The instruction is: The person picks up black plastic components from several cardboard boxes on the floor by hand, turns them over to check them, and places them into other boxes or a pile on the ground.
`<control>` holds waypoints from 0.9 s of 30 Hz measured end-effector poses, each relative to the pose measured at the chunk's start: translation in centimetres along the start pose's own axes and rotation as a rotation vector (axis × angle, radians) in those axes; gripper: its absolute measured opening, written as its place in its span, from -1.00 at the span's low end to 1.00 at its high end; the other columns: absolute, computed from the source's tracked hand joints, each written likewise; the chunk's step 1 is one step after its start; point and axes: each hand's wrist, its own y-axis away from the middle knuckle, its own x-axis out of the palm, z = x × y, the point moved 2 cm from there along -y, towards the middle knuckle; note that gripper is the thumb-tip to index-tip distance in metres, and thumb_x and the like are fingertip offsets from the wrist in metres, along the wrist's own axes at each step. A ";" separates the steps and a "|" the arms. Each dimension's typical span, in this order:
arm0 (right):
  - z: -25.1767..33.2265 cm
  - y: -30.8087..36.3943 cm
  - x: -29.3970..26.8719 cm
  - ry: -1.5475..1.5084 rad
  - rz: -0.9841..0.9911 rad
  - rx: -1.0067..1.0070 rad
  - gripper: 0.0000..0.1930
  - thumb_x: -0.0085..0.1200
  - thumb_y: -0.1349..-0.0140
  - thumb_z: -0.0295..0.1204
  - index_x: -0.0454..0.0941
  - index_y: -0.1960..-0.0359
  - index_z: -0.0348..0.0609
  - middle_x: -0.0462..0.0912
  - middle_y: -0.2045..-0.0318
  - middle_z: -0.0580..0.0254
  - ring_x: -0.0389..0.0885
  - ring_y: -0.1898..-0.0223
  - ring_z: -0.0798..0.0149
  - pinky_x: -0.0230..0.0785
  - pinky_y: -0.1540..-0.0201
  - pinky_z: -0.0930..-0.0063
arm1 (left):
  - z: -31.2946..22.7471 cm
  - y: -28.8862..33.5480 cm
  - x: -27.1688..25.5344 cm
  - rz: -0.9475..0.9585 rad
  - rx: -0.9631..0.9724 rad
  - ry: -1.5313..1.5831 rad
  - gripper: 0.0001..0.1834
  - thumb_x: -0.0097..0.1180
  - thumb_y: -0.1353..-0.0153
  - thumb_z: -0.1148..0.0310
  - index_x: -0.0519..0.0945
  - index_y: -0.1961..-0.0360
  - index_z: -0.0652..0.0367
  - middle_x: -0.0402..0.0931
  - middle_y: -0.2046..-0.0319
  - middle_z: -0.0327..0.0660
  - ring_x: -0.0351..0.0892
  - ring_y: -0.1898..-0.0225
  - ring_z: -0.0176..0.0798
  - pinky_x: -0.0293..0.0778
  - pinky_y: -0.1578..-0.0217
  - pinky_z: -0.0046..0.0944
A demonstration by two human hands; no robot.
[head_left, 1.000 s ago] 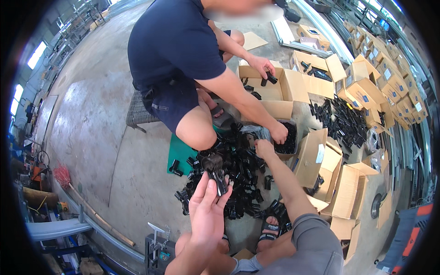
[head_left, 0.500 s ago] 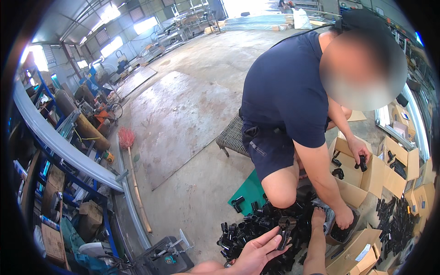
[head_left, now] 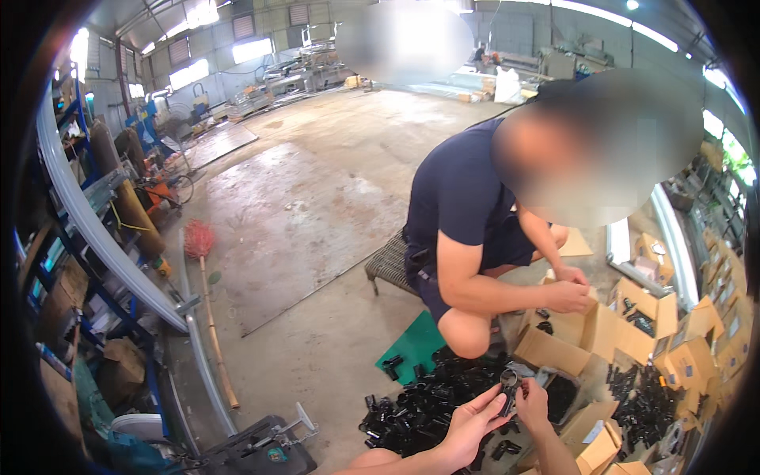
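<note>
My left hand [head_left: 477, 421] holds a black pipe fitting [head_left: 509, 378] with a ring-shaped opening at its top, gripped between thumb and fingers. Pressed up against the right side of that fitting is my right hand [head_left: 533, 404]. Its fingers are pinched together; whether they grip the fitting or a small part is hidden. Below both hands spreads a heap of black pipe fittings [head_left: 423, 412]. Just right of my right hand sits a dark tub [head_left: 564, 397] of small black parts.
A co-worker [head_left: 467, 206] sits across on a woven stool [head_left: 389, 265], hands together over an open cardboard box [head_left: 554, 348]. A green sheet [head_left: 412, 348] lies by the heap. More black parts [head_left: 641, 400] and boxes stand right; a black tool case [head_left: 257, 451] is lower left.
My right hand has come back from near the tub to the fitting in my left hand. The co-worker's arm has left the tub, and both their hands have come together. The view has shifted.
</note>
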 end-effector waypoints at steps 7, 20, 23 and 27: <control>14.2 3.1 -8.9 -0.355 -0.169 0.056 -0.89 0.03 -0.36 -0.57 0.52 0.12 -0.26 0.70 0.28 0.25 0.66 0.30 0.44 0.48 0.27 0.58 | 1.4 1.2 1.7 0.033 0.001 -0.023 -0.52 0.11 -0.42 0.34 0.42 -0.31 0.21 0.57 -0.05 -0.26 0.59 0.03 -0.38 0.56 -0.09 -0.26; 21.1 9.2 -9.6 -0.577 -0.386 0.198 -0.84 0.08 -0.37 -0.56 0.55 0.06 -0.30 0.70 0.25 0.24 0.65 0.20 0.46 0.46 0.16 0.60 | 0.9 4.5 2.4 0.048 0.129 0.002 -0.52 0.04 -0.43 0.44 0.35 -0.34 0.27 0.62 0.03 -0.13 0.63 0.06 -0.29 0.58 -0.03 -0.25; 20.1 9.5 -10.6 -0.421 -0.386 0.121 -0.85 0.12 -0.31 -0.59 0.60 0.11 -0.29 0.71 0.25 0.19 0.66 0.25 0.42 0.47 0.19 0.55 | 1.4 4.2 2.8 0.076 0.129 -0.048 -0.50 0.08 -0.42 0.42 0.34 -0.35 0.25 0.63 0.03 -0.14 0.63 0.06 -0.32 0.59 -0.02 -0.25; 20.2 8.6 -11.3 -0.294 -0.425 0.069 -0.87 0.14 -0.26 -0.61 0.64 0.17 -0.29 0.69 0.29 0.13 0.66 0.31 0.32 0.48 0.21 0.50 | 2.2 3.6 3.3 0.111 0.163 -0.144 -0.51 0.09 -0.41 0.43 0.37 -0.33 0.24 0.63 0.02 -0.16 0.63 0.06 -0.36 0.59 0.00 -0.26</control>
